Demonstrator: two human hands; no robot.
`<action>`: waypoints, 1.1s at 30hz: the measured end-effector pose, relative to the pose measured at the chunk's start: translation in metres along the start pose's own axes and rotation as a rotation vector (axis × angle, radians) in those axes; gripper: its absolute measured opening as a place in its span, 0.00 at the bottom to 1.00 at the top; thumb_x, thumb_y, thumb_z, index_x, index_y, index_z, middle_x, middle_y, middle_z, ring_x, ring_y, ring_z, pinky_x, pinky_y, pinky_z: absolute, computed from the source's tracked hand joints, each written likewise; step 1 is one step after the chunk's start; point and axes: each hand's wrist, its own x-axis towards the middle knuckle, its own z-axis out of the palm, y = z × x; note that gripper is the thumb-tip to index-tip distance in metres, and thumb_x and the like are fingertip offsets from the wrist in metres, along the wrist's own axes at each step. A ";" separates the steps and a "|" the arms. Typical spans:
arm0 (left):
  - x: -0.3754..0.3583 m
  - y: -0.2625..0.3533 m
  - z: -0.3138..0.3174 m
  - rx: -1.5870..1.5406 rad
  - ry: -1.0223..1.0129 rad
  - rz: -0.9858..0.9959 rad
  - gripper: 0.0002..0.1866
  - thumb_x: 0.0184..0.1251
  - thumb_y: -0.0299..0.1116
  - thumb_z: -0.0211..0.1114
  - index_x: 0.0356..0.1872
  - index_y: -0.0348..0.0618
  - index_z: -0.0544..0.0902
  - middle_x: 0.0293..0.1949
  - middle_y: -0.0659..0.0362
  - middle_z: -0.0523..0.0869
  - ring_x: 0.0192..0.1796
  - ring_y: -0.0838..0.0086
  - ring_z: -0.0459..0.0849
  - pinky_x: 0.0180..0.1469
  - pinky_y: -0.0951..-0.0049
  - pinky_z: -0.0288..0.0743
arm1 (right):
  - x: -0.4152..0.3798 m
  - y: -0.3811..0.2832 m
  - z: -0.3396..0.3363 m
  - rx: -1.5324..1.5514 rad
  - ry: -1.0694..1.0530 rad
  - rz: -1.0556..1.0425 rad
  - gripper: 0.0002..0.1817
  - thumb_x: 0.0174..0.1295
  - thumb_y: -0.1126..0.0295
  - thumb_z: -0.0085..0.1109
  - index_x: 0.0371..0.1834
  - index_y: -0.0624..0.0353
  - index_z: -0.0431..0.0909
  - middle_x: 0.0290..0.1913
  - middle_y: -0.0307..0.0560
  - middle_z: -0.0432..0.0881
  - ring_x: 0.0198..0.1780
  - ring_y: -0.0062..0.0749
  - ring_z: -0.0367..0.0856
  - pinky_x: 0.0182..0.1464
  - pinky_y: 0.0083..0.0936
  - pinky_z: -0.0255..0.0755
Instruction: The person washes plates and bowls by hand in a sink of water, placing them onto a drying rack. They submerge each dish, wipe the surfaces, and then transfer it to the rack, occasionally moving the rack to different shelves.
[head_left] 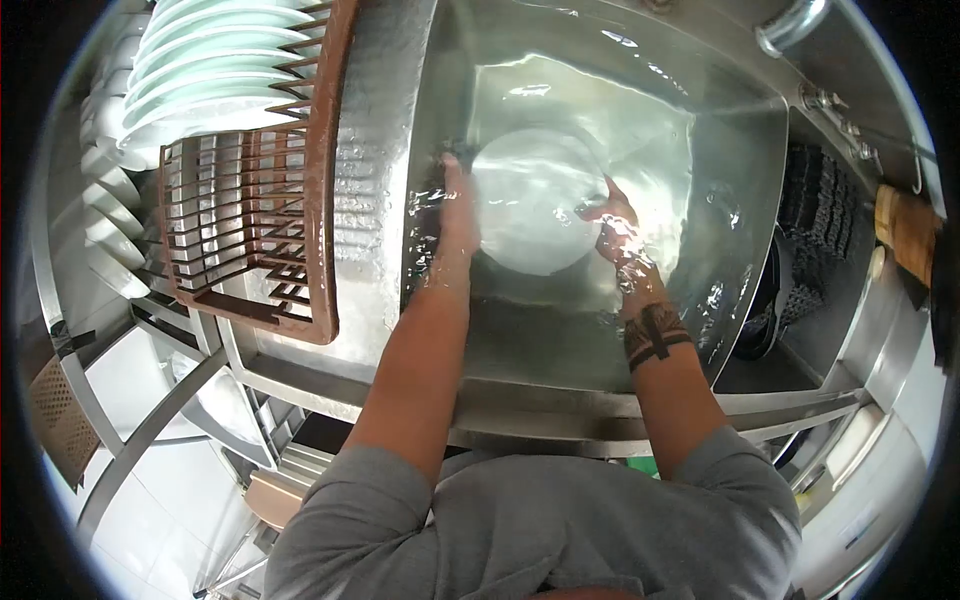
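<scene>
A round white plate (535, 205) is in the water of a steel sink (560, 370). At its right rim, my right hand (618, 222) grips the plate, thumb over the edge and the other fingers partly hidden by ripples. My left hand (456, 215) lies along the plate's left edge with fingers stretched out, and its thumb is not visible. Whether the left palm touches the rim is hard to tell through the water.
Left of the sink, a brown dish rack (325, 200) stands on a ridged steel drainboard (370, 190), with several white plates (220, 60) upright in it. White bowls (112, 225) are farther left. Dark textured racks (812, 200) sit right of the sink. A metal pipe (795, 25) is at top right.
</scene>
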 end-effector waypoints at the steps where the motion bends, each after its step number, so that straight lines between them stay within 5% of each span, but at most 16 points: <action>1: -0.015 0.001 0.002 0.135 0.061 0.015 0.42 0.71 0.74 0.58 0.56 0.39 0.88 0.52 0.53 0.91 0.56 0.57 0.87 0.65 0.63 0.76 | -0.011 -0.023 0.013 0.119 0.081 0.127 0.40 0.67 0.62 0.67 0.81 0.61 0.63 0.57 0.47 0.84 0.54 0.38 0.84 0.67 0.39 0.75; 4: -0.020 -0.013 -0.002 0.629 0.299 0.321 0.26 0.72 0.55 0.64 0.50 0.40 0.91 0.45 0.43 0.92 0.46 0.59 0.91 0.52 0.62 0.80 | -0.031 -0.072 0.046 0.550 0.213 0.433 0.40 0.70 0.52 0.65 0.81 0.59 0.64 0.64 0.48 0.82 0.62 0.41 0.82 0.66 0.40 0.76; 6: -0.081 0.016 0.037 0.848 0.472 0.284 0.16 0.71 0.41 0.66 0.50 0.43 0.91 0.44 0.43 0.92 0.43 0.57 0.90 0.50 0.61 0.80 | -0.035 -0.050 0.054 0.803 0.202 0.473 0.41 0.70 0.48 0.64 0.81 0.58 0.65 0.67 0.47 0.80 0.65 0.41 0.80 0.66 0.40 0.76; 7: -0.092 0.011 0.036 0.862 0.464 0.285 0.16 0.71 0.41 0.66 0.50 0.43 0.91 0.44 0.43 0.92 0.43 0.57 0.90 0.50 0.61 0.80 | -0.027 0.000 0.057 0.649 -0.006 0.126 0.40 0.71 0.49 0.64 0.80 0.57 0.65 0.68 0.47 0.79 0.67 0.41 0.79 0.67 0.40 0.75; 9: -0.107 -0.001 0.031 0.801 0.185 0.701 0.13 0.67 0.31 0.67 0.49 0.43 0.91 0.42 0.43 0.91 0.40 0.55 0.88 0.50 0.58 0.80 | -0.017 0.065 0.023 -0.175 -0.187 -0.177 0.34 0.73 0.56 0.63 0.78 0.56 0.67 0.71 0.48 0.76 0.69 0.39 0.78 0.67 0.40 0.76; 12: -0.140 0.002 0.037 0.986 -0.037 0.992 0.12 0.66 0.27 0.67 0.48 0.44 0.90 0.44 0.45 0.90 0.37 0.58 0.87 0.47 0.60 0.79 | -0.054 0.021 0.066 -0.445 -0.011 -0.222 0.29 0.76 0.58 0.62 0.74 0.60 0.70 0.65 0.52 0.81 0.63 0.38 0.82 0.61 0.39 0.81; 13: -0.149 0.003 0.038 0.991 -0.139 0.934 0.13 0.67 0.30 0.70 0.51 0.44 0.89 0.48 0.47 0.89 0.41 0.59 0.86 0.48 0.60 0.78 | -0.061 0.003 0.077 -0.538 0.050 -0.234 0.27 0.77 0.59 0.61 0.72 0.62 0.71 0.63 0.53 0.82 0.61 0.38 0.84 0.59 0.39 0.82; 15: -0.169 -0.001 0.041 1.046 -0.160 0.882 0.15 0.67 0.33 0.71 0.53 0.45 0.88 0.49 0.47 0.89 0.45 0.57 0.86 0.51 0.60 0.78 | -0.065 -0.025 0.087 0.093 0.114 -0.045 0.25 0.78 0.59 0.57 0.71 0.61 0.71 0.62 0.51 0.82 0.59 0.37 0.83 0.59 0.38 0.82; 17: -0.186 0.003 0.050 1.055 -0.208 0.782 0.18 0.69 0.37 0.73 0.55 0.40 0.86 0.57 0.46 0.81 0.65 0.52 0.74 0.70 0.55 0.66 | -0.064 -0.044 0.089 0.723 0.158 0.131 0.23 0.79 0.60 0.54 0.70 0.61 0.71 0.61 0.49 0.81 0.57 0.35 0.83 0.58 0.38 0.82; 18: -0.187 -0.004 0.049 1.058 -0.212 0.780 0.18 0.69 0.37 0.73 0.55 0.40 0.86 0.57 0.46 0.81 0.65 0.52 0.74 0.70 0.55 0.66 | -0.062 -0.050 0.087 1.036 0.171 0.217 0.22 0.80 0.60 0.52 0.70 0.61 0.71 0.61 0.48 0.81 0.56 0.35 0.83 0.58 0.38 0.82; 20: -0.185 -0.015 0.046 1.346 -0.100 0.951 0.18 0.69 0.38 0.73 0.54 0.37 0.86 0.57 0.45 0.81 0.65 0.51 0.74 0.70 0.55 0.66 | -0.046 0.020 0.064 -0.095 0.200 -0.123 0.27 0.80 0.48 0.47 0.66 0.60 0.74 0.57 0.49 0.83 0.53 0.42 0.86 0.56 0.42 0.84; 22: -0.182 -0.014 0.046 1.332 -0.081 1.021 0.20 0.70 0.41 0.73 0.54 0.36 0.85 0.54 0.46 0.84 0.61 0.52 0.78 0.68 0.55 0.69 | -0.054 0.006 0.069 0.909 0.242 0.204 0.29 0.83 0.48 0.38 0.67 0.61 0.75 0.56 0.51 0.84 0.55 0.39 0.85 0.54 0.39 0.84; 24: -0.172 -0.015 0.048 1.227 -0.110 1.035 0.22 0.70 0.43 0.73 0.55 0.35 0.85 0.51 0.48 0.88 0.58 0.53 0.83 0.66 0.55 0.72 | -0.064 0.000 0.064 0.838 0.225 0.206 0.29 0.83 0.48 0.38 0.67 0.60 0.74 0.57 0.51 0.83 0.56 0.39 0.85 0.54 0.39 0.84; 26: -0.155 -0.029 0.041 0.774 -0.130 0.764 0.16 0.72 0.39 0.72 0.51 0.37 0.86 0.51 0.49 0.87 0.61 0.54 0.80 0.67 0.50 0.69 | -0.081 -0.001 0.060 0.752 0.211 0.196 0.28 0.83 0.48 0.38 0.68 0.60 0.74 0.57 0.51 0.83 0.56 0.39 0.84 0.55 0.39 0.83; 31: -0.175 -0.034 0.052 1.110 -0.107 1.012 0.13 0.70 0.38 0.73 0.49 0.41 0.88 0.55 0.48 0.86 0.60 0.55 0.80 0.64 0.56 0.72 | -0.096 -0.003 0.061 0.711 0.156 0.209 0.28 0.83 0.48 0.38 0.69 0.60 0.72 0.59 0.51 0.81 0.58 0.39 0.82 0.57 0.39 0.81; 33: -0.182 -0.037 0.056 1.197 -0.091 0.950 0.28 0.62 0.48 0.79 0.58 0.43 0.84 0.61 0.44 0.81 0.64 0.52 0.77 0.70 0.54 0.65 | -0.084 -0.005 0.066 0.707 0.133 0.197 0.28 0.83 0.49 0.38 0.69 0.60 0.72 0.59 0.51 0.81 0.59 0.39 0.81 0.57 0.39 0.80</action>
